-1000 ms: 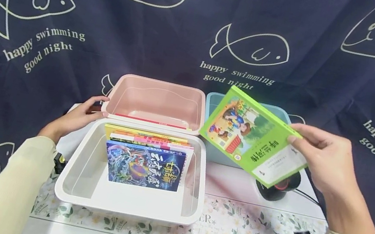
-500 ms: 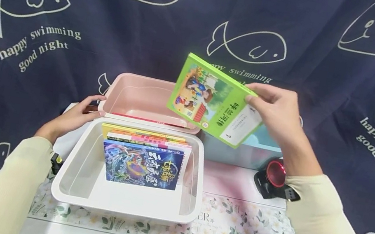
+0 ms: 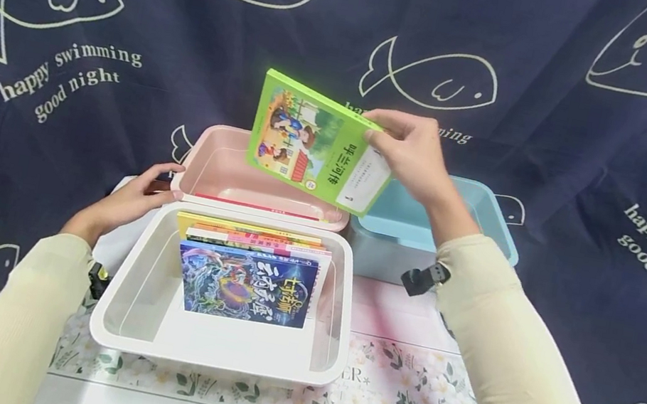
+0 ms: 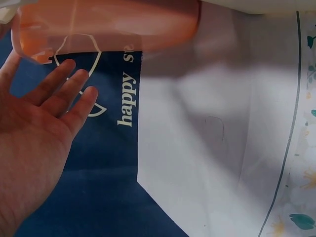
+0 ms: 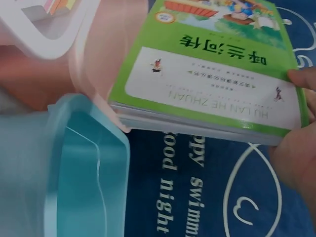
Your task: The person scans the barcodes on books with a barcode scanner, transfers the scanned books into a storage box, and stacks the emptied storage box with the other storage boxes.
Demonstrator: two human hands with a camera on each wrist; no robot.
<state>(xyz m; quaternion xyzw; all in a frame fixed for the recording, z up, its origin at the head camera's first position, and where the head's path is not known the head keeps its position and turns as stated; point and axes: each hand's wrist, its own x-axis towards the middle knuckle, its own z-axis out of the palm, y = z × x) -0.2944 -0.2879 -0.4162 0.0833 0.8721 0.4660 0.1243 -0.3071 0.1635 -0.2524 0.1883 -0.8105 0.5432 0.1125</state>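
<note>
My right hand [image 3: 413, 153] pinches a green book [image 3: 321, 144] by its upper right edge, thumb on the front cover. Tilted, with its picture side facing me, the book hangs over the pink bin [image 3: 200, 166] at the back. In the right wrist view the green book [image 5: 212, 94] shows its white lower panel and page edges. My left hand [image 3: 132, 197] rests at the pink bin's front left corner. From the left wrist, the left hand [image 4: 39, 113] appears palm toward the camera, several fingers extended beside the bin. A red book edge [image 3: 260, 207] shows inside the pink bin.
A white bin [image 3: 328, 362] stands in front, holding several upright books, a blue one [image 3: 246, 286] foremost. At the back right is a blue bin [image 3: 504, 227]. A dark fish-print curtain [image 3: 206, 58] hangs behind. A floral strip [image 3: 413, 391] crosses the white table.
My right hand has carried the green book leftward and up, from before the blue bin to over the pink bin. The left hand has stayed at the pink bin's corner.
</note>
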